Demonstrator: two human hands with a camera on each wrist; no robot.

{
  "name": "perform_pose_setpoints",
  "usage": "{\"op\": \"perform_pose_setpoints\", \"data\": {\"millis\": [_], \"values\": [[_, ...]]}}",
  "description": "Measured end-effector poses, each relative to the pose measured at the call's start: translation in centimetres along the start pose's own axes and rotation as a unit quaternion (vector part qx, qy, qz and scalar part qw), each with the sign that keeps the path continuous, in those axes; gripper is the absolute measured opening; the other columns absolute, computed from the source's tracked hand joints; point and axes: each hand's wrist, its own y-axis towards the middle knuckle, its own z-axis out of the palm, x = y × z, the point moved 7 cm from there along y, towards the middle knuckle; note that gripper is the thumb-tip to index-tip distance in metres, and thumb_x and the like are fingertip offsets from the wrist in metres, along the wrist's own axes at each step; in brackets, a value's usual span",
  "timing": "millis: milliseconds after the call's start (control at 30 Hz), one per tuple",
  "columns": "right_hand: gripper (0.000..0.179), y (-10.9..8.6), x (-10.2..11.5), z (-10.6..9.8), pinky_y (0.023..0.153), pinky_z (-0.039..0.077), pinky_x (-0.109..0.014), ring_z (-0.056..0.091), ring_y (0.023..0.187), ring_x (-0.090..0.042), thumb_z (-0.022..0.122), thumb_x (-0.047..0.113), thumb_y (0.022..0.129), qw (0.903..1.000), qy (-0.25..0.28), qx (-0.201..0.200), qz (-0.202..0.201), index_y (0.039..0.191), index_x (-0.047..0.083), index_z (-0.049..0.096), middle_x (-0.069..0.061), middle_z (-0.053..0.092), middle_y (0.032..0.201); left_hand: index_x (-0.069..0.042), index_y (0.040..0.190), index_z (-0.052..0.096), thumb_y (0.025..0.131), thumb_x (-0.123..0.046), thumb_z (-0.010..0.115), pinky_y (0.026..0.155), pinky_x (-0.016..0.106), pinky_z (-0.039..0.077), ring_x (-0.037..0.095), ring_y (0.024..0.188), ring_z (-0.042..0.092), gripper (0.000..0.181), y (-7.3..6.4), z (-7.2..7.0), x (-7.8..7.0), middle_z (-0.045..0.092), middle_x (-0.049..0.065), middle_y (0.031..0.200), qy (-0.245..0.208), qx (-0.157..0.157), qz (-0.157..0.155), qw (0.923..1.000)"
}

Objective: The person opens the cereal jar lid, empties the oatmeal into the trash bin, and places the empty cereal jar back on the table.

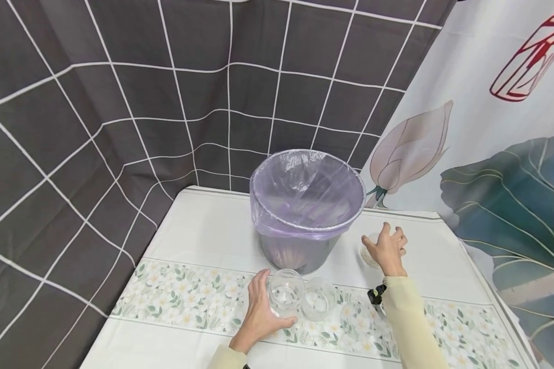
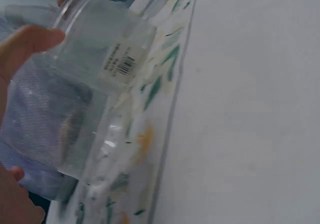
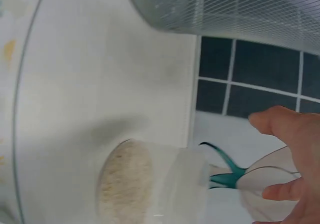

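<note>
My left hand (image 1: 260, 310) is beside a clear round jar (image 1: 286, 292), thumb and fingers spread around its near left side. In the left wrist view the jar (image 2: 105, 39) has a barcode label, and the thumb overlaps its rim; contact is hard to tell. Right against it stands a second clear jar (image 1: 318, 300). Farther right, my right hand (image 1: 389, 251) is spread just above a clear jar (image 1: 368, 256). Pale grains (image 3: 127, 184) fill the bottom of that jar in the right wrist view, where the fingers are apart from it.
Behind the jars stands a mesh bin (image 1: 295, 251) with a purple liner (image 1: 304, 200). A white cloth with a floral band (image 1: 180, 294) covers the table. A dark checked curtain (image 1: 189, 92) hangs behind and left, a lotus-print curtain (image 1: 443, 195) on the right.
</note>
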Motion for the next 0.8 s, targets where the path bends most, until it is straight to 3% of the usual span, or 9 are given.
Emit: {"op": "perform_pose_setpoints", "data": {"millis": [233,467,800], "values": [[0.087,0.2,-2.3,1.7,0.088,0.019,-0.076,0.005,0.122,-0.06,0.063,0.033,0.082,0.9975,-0.01,0.052,0.046,0.141,-0.005,0.013,-0.042,0.001,0.136,-0.012,0.142,0.02,0.049,-0.056,0.08,0.095,0.048,0.019,0.025,0.122,0.022,0.119,0.3,-1.2,-2.6,0.024,0.008,0.138,0.028,-0.04,0.064,0.9967],[0.086,0.1,-3.2,2.4,0.089,0.02,-0.076,0.007,0.121,-0.061,0.062,0.03,0.082,0.9961,0.008,0.07,0.054,0.143,0.0,0.01,-0.043,0.001,0.136,-0.007,0.14,0.024,0.052,-0.056,0.078,0.087,0.044,0.019,0.031,0.12,0.022,0.114,0.8,-1.8,-5.8,0.026,0.012,0.138,0.039,-0.085,0.13,0.9871],[0.082,0.0,-4.6,3.5,0.087,0.032,-0.072,0.009,0.119,-0.062,0.061,0.023,0.084,0.9948,0.032,0.066,0.071,0.144,0.004,0.01,-0.038,-0.007,0.138,-0.006,0.139,0.026,0.053,-0.052,0.079,0.09,0.042,0.021,0.031,0.122,0.024,0.111,0.8,-1.1,-9.1,0.027,0.014,0.138,0.057,-0.093,0.187,0.9764]]}}
